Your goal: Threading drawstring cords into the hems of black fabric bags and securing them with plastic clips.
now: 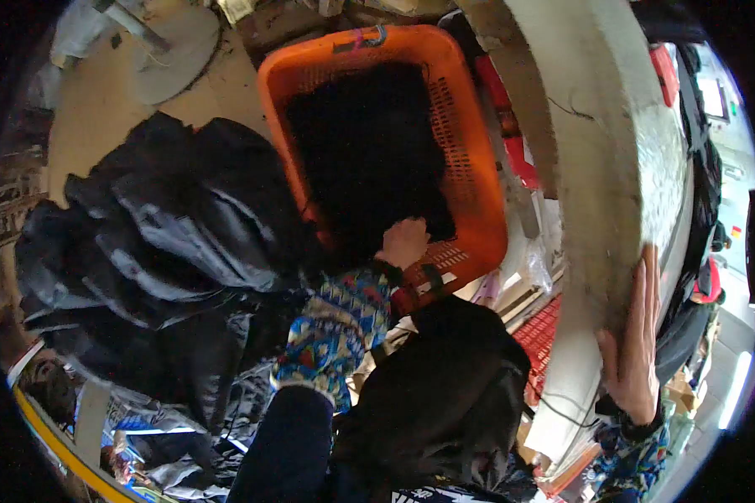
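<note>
An orange plastic basket [478,159] with slotted sides holds a stack of black cloth [369,142]. My left hand [404,243] reaches into its near end, fingers curled down on the edge of the black cloth; the fingertips are lost in the dark fabric. Off to the right, my right hand [635,352] lies flat along the edge of a pale worktop [596,251], fingers stretched out and together, holding nothing. Patterned blue sleeves cover both forearms.
A big heap of shiny black garments [176,226] lies left of the basket. More black fabric [453,377] is bunched in front of me. A red crate [541,344] sits under the worktop. A round metal base with a pole [172,54] stands at the far left.
</note>
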Demonstrator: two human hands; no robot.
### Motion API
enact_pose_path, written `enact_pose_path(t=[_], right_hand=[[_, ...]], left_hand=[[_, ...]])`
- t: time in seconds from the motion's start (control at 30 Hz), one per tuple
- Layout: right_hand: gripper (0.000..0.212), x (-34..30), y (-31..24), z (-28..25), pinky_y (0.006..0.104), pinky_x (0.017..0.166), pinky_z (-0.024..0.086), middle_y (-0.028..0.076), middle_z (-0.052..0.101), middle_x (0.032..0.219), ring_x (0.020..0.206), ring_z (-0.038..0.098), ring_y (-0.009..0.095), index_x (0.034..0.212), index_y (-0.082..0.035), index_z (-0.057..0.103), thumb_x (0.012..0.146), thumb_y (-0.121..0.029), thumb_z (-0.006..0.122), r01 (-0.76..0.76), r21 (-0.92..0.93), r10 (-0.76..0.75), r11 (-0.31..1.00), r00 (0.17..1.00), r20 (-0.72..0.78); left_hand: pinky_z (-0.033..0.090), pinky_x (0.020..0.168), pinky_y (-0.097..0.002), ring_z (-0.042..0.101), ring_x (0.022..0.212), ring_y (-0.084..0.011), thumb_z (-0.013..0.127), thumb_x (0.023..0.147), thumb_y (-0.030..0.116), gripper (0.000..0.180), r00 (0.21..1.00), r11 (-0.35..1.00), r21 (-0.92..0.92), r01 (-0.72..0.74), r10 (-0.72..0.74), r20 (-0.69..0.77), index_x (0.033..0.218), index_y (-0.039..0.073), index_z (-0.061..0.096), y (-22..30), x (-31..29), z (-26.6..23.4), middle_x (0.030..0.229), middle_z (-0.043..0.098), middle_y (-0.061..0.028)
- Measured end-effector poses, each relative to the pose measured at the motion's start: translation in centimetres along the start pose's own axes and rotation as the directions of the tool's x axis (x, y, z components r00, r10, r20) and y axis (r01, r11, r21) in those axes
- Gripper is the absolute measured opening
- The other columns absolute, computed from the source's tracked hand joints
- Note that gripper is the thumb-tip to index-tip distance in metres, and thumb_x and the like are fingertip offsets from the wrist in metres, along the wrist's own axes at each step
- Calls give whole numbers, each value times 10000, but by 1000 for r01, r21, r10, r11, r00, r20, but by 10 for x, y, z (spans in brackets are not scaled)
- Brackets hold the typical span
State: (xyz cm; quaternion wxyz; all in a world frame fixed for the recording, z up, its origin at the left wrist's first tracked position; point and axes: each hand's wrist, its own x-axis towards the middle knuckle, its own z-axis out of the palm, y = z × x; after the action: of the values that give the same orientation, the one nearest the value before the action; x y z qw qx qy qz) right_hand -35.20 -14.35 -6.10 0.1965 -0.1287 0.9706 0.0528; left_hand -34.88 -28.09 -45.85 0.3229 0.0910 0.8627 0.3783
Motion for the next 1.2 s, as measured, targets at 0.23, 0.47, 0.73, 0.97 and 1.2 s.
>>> enact_pose_path(t=[0.23,0.47,0.73,0.97,1.2], right_hand=[[783,-45,21,-4,490,1108,103,307,87,1477,1376,97,445,1421,81,77,841,-213,512,-156,-103,164,982,983,81],[759,-50,56,9,465,1115,72,306,50,1484,1389,49,433,1423,92,35,888,-269,434,-130,79,129,988,992,13],[757,-13,75,17,472,1113,81,311,53,1481,1385,59,442,1422,93,41,890,-272,437,-60,-47,61,997,998,34],[755,-9,67,24,479,1111,88,315,56,1479,1381,67,450,1421,94,46,893,-274,441,-36,-69,42,997,995,89],[753,-39,29,9,485,1110,96,319,59,1476,1378,75,458,1420,95,52,895,-276,444,-51,-29,54,998,992,111]], left_hand=[[489,848,-452,558,1068,-299,550,821,194,305,995,966,238,-100,102,4,1073,32,607,-30,138,103,1047,615,-130],[398,947,-445,467,1166,-289,498,872,205,387,829,858,509,-63,329,-453,1188,-16,540,-27,192,103,1236,523,-148],[370,891,-441,516,1075,-252,497,846,207,418,804,884,466,20,262,-533,1237,59,521,-25,237,127,1219,544,-101],[368,832,-396,577,873,-218,614,763,217,357,962,717,686,-121,255,-97,1110,134,627,-52,193,109,804,620,-18],[470,753,-351,632,820,-237,730,651,162,355,683,823,-555,-125,-334,-649,964,13,653,-67,100,-16,904,675,-90]])
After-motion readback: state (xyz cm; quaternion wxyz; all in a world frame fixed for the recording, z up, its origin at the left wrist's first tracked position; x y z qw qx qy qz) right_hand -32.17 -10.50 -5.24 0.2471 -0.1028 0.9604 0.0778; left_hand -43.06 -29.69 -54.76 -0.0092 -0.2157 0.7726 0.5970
